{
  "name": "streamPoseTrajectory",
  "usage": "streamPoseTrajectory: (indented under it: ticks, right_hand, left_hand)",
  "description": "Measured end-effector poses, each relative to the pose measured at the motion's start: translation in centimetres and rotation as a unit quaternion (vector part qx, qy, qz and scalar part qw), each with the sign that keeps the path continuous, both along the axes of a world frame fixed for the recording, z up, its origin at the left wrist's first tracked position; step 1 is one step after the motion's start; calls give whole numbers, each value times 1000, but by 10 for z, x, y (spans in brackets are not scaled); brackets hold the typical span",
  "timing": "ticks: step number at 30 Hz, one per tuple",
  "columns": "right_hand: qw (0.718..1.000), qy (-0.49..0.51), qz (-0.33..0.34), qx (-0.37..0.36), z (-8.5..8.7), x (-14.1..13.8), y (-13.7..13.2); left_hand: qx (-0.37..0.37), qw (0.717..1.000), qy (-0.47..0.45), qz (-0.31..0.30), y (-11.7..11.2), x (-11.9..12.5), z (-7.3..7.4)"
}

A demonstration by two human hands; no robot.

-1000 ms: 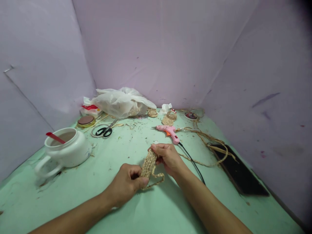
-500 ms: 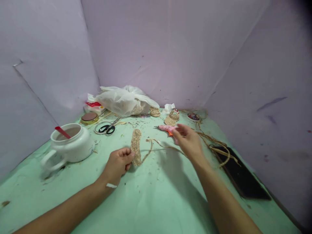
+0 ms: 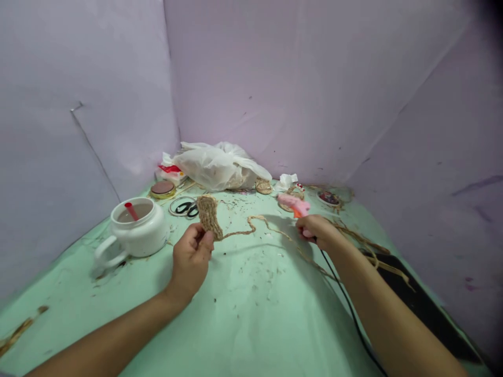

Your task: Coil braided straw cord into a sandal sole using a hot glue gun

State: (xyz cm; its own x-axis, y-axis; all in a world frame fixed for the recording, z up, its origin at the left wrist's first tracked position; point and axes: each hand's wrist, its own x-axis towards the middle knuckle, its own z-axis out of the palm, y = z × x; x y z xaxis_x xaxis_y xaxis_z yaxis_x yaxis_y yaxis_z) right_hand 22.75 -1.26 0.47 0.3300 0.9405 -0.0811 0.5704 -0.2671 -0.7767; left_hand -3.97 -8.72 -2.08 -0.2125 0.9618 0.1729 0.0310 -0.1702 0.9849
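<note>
My left hand point(image 3: 193, 255) pinches the lower end of a small oblong sole of coiled braided straw cord point(image 3: 208, 213), lifted above the table and tilted upright. From its base a loose tail of the cord point(image 3: 271, 228) trails right across the table to under my right forearm. In my right hand point(image 3: 320, 230) is a pink glue gun point(image 3: 295, 203), gripped by the handle, with its nozzle pointing left. Its black cable point(image 3: 348, 301) runs down beneath my wrist. Behind the gun lies a small woven straw sandal point(image 3: 283, 207), partly hidden.
A white mug point(image 3: 146, 234) with a red stick stands at left. Scissors point(image 3: 187, 208), a round tin point(image 3: 163, 189) and a plastic bag point(image 3: 220, 167) lie toward the back. At right, straw strands point(image 3: 363, 241) cross a black flat device point(image 3: 424, 309). Walls enclose the table.
My right hand has closed around the glue gun and lifted it from the table. My left hand has raised and tilted the straw sole. The view has shifted a little.
</note>
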Motion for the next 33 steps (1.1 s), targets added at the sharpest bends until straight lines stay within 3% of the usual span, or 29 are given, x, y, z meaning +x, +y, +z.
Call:
streamPoseTrajectory:
  ticks: [5,7,12,16,19,24,29,33]
  right_hand:
    - [984,131,35,118,37,-19,-52]
    - [958,212,90,168,43,-27,-78]
    - [918,354,169,57,25,-42,-117]
    - [833,495,239,-67,3,-46,-119]
    - [799,530,274,-67,-3,-45,-116]
    - [836,475,273,25,-12,-43,-116]
    - [912,290,268,108,-32,-48,-121]
    - [934,187,259,158,-41,-47,-125]
  left_hand:
    - [-56,997,-24,-47,9,0,-1]
    - [-78,994,-35,-65,11,0,-4]
    - [-117,987,-57,-98,13,1,-13]
    - [-129,984,-60,-109,15,1,-15]
    - [-135,982,-66,-114,16,1,-14]
    - [-150,979,-80,-111,18,2,-13]
    - [-157,978,-86,-106,18,2,-12]
    - [-155,979,-85,-106,18,2,-12]
